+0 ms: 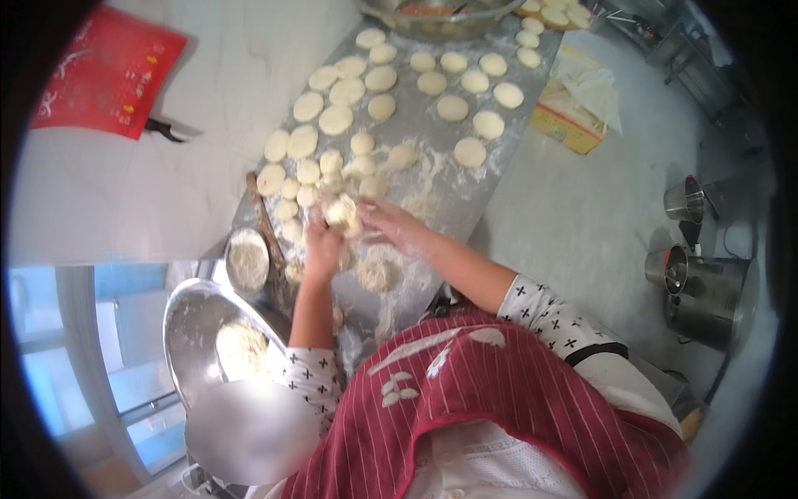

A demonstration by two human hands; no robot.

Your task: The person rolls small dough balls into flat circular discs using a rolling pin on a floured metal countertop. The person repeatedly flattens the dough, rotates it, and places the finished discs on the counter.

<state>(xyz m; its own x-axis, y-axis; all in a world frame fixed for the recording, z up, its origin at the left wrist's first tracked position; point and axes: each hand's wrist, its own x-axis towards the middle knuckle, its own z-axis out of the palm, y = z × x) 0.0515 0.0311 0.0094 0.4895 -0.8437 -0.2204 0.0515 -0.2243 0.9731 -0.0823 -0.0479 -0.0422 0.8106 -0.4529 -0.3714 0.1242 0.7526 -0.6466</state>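
Over the floury grey worktop (453, 195), my left hand (324, 239) curls its fingers around one side of a pale piece of dough (342, 214). From the other side my right hand (392, 224) presses its fingers against the same piece. Just beyond my hands lie small dough pieces (331, 160), and farther off spread several flattened dough rounds (336, 120). Nearer to me, a rough dough lump (376, 274) rests on scattered flour. My fingers partly cover the held piece, so its full shape is hidden.
A wooden rolling pin (263, 214) lies along the left edge, near a bowl of flour (248, 261). Below it stands a large metal bowl (184, 333) with dough. A metal basin (440, 29) is at the far end. Right of the worktop are a yellow box (567, 129) and a metal pot (706, 303).
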